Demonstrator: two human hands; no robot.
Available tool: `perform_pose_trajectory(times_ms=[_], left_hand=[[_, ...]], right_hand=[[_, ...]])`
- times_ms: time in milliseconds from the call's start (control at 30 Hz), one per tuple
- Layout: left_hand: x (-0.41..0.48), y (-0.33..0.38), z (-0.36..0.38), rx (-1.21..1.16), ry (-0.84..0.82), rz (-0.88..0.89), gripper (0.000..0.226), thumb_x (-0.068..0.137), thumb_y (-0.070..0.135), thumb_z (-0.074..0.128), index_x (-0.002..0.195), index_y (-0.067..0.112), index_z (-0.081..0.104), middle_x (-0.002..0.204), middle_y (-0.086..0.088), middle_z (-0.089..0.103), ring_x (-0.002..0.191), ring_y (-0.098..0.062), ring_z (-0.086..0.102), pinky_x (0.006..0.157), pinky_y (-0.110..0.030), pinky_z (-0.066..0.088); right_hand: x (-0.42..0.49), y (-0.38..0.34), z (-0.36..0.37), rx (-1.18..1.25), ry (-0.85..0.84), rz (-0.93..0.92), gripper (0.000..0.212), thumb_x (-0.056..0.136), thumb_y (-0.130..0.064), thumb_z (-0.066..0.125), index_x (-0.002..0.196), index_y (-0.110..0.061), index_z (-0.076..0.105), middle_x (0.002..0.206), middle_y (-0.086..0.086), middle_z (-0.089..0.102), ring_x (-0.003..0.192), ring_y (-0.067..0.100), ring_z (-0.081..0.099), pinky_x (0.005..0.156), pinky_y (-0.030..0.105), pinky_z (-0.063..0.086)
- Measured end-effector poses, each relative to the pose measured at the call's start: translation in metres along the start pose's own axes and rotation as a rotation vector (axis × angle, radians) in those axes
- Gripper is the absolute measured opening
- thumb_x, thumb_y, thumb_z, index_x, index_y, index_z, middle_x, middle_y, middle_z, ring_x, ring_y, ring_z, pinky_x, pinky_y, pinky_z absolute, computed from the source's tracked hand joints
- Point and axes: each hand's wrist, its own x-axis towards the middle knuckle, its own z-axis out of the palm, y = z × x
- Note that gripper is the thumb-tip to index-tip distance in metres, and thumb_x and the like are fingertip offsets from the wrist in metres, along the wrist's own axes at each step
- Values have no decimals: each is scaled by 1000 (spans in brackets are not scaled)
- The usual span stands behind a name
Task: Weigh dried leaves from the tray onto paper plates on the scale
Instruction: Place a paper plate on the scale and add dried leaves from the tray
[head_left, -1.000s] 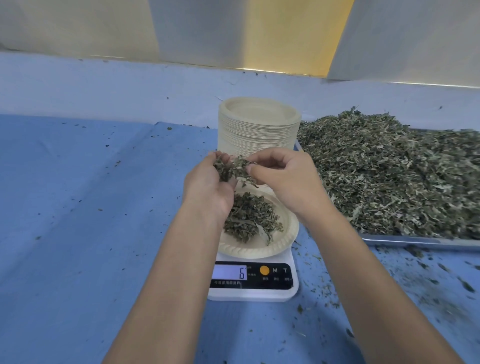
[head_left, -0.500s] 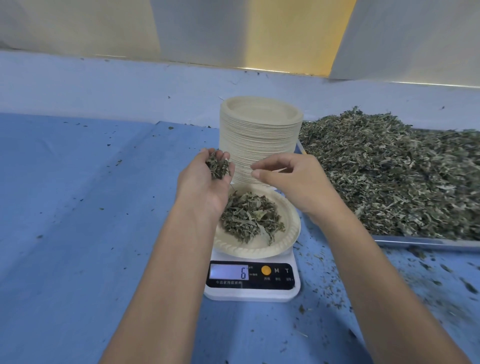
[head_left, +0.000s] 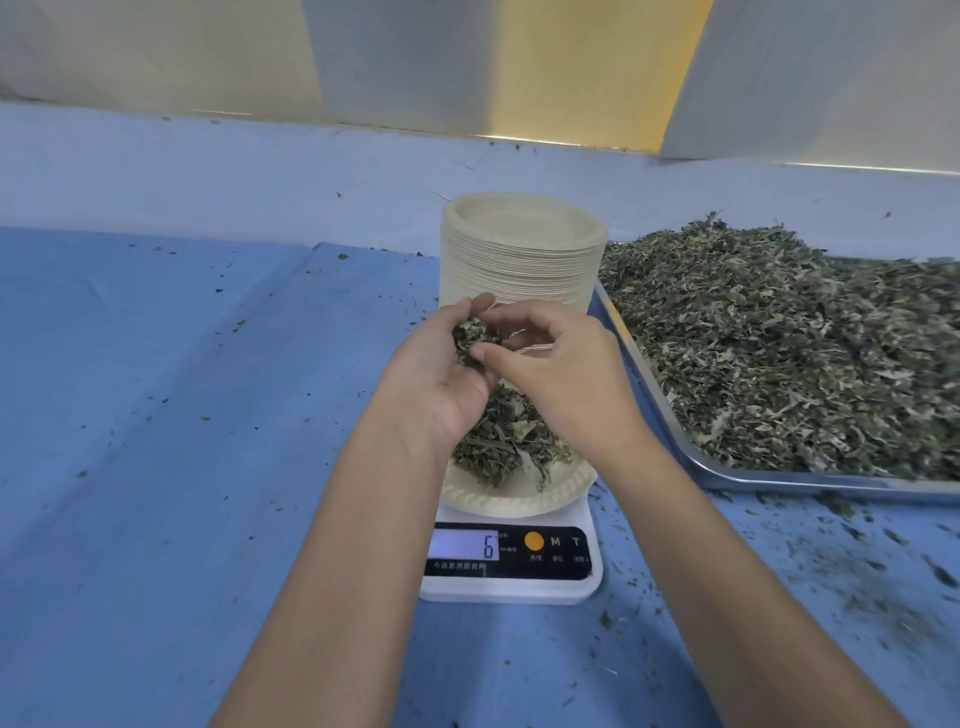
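**A pinch over the plate, the scale at 6**

My left hand (head_left: 441, 384) is cupped, its fingers (head_left: 475, 306) curled up around a clump of dried leaves (head_left: 470, 336). My right hand (head_left: 561, 374) comes in from the side with thumb and forefinger narrowed to a pinch on the clump's near edge. How much leaf sits between the two tips is hidden.

What matters is what lies under that pinch. The paper plate (head_left: 519, 501) sits straight below my fingers and a little toward me, partly covered by both wrists, with a heap of leaves (head_left: 498, 447) already on it. It rests on the scale (head_left: 511, 587), whose display (head_left: 464, 544) shows 6. By my reading, anything I let go here should fall onto the heap rather than the blue table cover (head_left: 208, 415).

The tray (head_left: 737, 480) lies off to the right of my right knuckles — well apart from the pinch — and its long side runs away from me under the big pile of leaves (head_left: 779, 338). If more is wanted, the right hand is the nearer one. Just beyond my fingertips stands the stack of plates (head_left: 524, 249).
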Motion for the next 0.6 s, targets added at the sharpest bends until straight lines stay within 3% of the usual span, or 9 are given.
perform_pose_trajectory(times_ms=[67, 200, 333, 500, 600], left_hand=[[0, -1, 0, 46, -15, 2, 19, 98, 13, 44, 96, 3, 60, 101, -19, 61, 88, -31, 64, 71, -32, 57], [1, -1, -1, 66, -7, 9, 19, 97, 12, 44, 96, 2, 61, 109, -19, 60, 107, -33, 61, 84, -36, 53], [1, -2, -1, 90, -6, 3, 21, 98, 13, 43, 94, 4, 62, 112, -19, 59, 111, -32, 59, 92, -39, 51], [1, 0, -3, 56, 35, 6, 21, 99, 14, 42, 97, 3, 61, 116, -19, 60, 111, -31, 60, 83, -36, 54], [0, 4, -3, -18, 51, 3, 21, 99, 12, 42, 94, 2, 60, 103, -18, 61, 96, -27, 63, 71, -32, 57]], right_hand=[[-1, 0, 1, -8, 18, -7, 22, 76, -15, 77, 95, -24, 72, 91, -12, 69, 76, 1, 62, 68, 9, 49], [-2, -1, 2, -21, 46, -35, 18, 78, -7, 73, 90, -21, 72, 80, -18, 66, 69, -9, 59, 64, 4, 44], [-2, 0, 3, -20, 52, -43, 15, 78, -4, 71, 86, -16, 72, 74, -15, 66, 66, -8, 60, 63, 3, 43], [0, 2, 0, 87, 68, 33, 13, 77, -5, 72, 80, -18, 72, 70, -14, 68, 62, -5, 61, 62, 9, 48], [3, 4, -3, 230, 75, 113, 14, 78, -5, 74, 78, -19, 71, 71, -9, 69, 68, 2, 64, 69, 19, 54]])
